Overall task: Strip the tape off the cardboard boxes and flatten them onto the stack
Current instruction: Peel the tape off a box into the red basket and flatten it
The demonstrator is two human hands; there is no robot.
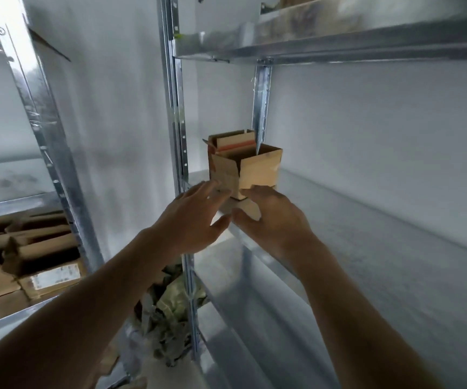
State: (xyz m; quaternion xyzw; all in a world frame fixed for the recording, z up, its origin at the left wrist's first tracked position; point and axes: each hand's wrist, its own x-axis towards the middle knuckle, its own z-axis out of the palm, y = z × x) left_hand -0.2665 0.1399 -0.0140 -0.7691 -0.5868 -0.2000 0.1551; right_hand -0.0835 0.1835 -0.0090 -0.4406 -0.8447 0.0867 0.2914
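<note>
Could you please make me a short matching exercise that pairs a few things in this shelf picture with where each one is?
Things:
1. small open box
2. flattened cardboard
3. left hand
4. right hand

Places:
A. lower shelf of the left rack
B. reaching at the box's right side
C. middle shelf, by the upright
D. reaching at the box's left side

Pairs: 1-C, 2-A, 3-D, 4-B

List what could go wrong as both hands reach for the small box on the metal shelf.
1. The open cardboard box stands near the shelf front edge; a nudge from the left hand or right hand might tip it off.
2. Its raised flaps look loose and could fold if grabbed.
3. The inserts standing inside might slide out if it tilts.
</note>
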